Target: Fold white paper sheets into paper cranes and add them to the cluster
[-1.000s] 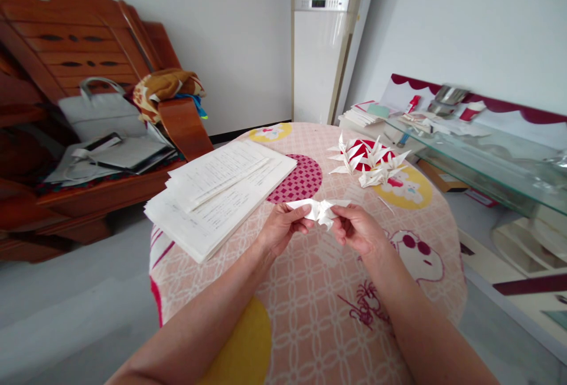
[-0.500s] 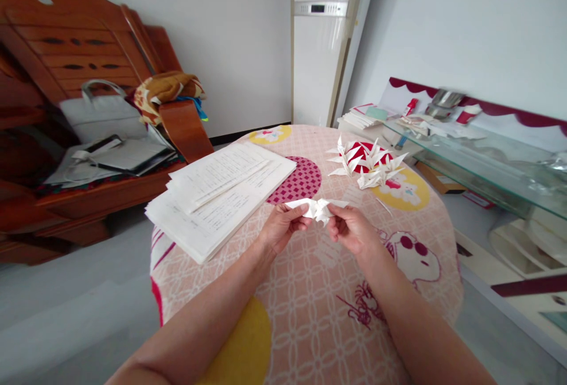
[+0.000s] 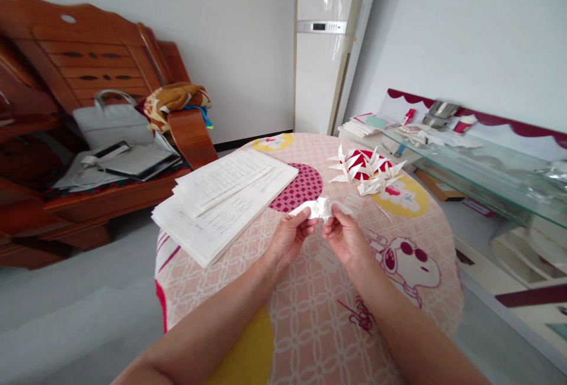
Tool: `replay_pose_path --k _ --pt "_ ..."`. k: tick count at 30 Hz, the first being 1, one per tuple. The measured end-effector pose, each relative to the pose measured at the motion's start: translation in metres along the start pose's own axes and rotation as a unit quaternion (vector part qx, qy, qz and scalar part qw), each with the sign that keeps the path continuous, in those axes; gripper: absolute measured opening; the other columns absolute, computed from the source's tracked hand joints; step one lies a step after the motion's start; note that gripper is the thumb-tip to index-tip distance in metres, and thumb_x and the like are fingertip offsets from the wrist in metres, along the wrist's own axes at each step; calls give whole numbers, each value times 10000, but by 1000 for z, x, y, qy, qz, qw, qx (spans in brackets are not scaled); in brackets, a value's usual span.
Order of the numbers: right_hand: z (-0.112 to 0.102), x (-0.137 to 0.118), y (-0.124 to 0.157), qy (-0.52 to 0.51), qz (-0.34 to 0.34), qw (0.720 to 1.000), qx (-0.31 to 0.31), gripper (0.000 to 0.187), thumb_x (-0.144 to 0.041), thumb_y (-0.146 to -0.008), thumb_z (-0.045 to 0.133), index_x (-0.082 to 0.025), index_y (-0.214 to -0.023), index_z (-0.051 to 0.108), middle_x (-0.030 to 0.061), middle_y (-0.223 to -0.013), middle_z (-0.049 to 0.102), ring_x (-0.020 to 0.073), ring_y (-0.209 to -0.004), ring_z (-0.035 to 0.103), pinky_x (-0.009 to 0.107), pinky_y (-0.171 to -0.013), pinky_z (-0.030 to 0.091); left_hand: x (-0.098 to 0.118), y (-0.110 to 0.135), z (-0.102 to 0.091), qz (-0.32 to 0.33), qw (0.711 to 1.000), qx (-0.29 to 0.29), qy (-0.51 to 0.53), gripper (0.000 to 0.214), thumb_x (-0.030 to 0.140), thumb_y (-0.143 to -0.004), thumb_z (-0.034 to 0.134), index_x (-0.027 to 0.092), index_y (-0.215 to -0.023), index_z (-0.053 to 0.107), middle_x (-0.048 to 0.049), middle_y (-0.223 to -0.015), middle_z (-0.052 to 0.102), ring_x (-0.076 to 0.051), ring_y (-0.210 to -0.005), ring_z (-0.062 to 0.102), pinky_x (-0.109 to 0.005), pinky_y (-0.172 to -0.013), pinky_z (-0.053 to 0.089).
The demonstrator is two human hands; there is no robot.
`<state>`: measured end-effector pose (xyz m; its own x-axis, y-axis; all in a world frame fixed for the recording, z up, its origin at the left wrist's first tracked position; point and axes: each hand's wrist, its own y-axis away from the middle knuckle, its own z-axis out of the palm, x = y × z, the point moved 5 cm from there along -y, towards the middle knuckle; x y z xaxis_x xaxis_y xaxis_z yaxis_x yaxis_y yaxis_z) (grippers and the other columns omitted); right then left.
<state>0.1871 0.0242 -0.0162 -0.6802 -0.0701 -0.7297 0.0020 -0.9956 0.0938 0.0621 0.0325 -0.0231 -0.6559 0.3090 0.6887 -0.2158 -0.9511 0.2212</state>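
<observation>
Both my hands hold one small folded white paper figure (image 3: 319, 207) above the round table (image 3: 310, 302) with its pink patterned cloth. My left hand (image 3: 290, 237) pinches the figure's left side between thumb and fingers. My right hand (image 3: 344, 236) pinches its right side, fingers curled. The two hands sit close together, almost touching. Beyond them, several finished white paper cranes (image 3: 367, 171) lie in a loose pile on the cloth.
A thick stack of printed sheets (image 3: 225, 196) lies on the table's left part. A wooden bench (image 3: 88, 137) with a grey bag and papers stands at the left. A glass shelf (image 3: 478, 160) with small items runs along the right. A white standing appliance (image 3: 323, 48) stands behind.
My hands have drawn closer together on the paper figure, which now looks more bunched up. The view has tilted slightly, shifting everything a little lower in the picture.
</observation>
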Motion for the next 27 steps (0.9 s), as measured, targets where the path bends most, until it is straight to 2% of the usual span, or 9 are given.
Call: replay_pose_path --k 12,19,27 --pt "3 3 3 -43 1 999 5 245 -348 -761 806 -173 -689 650 -33 -537 663 91 -434 587 193 -433 480 -10 5 7 -27 998 19 59 52 158 -823 727 114 -837 704 -32 -652 724 -97 -559 682 -131 -520 543" --pt "7 2 4 -54 -1 999 4 218 -328 -786 786 -186 -698 646 -28 -547 668 95 -454 595 199 -465 498 -13 4 9 -20 998 12 66 125 205 -804 766 128 -844 676 -17 -662 721 -88 -552 675 -131 -542 553" --pt "10 1 6 -51 -7 999 5 211 -327 -790 779 -184 -688 661 -18 -552 673 100 -468 600 203 -484 513 -11 6 11 -16 997 15 71 114 200 -790 773 125 -793 687 -15 -642 718 -87 -554 674 -136 -555 550"
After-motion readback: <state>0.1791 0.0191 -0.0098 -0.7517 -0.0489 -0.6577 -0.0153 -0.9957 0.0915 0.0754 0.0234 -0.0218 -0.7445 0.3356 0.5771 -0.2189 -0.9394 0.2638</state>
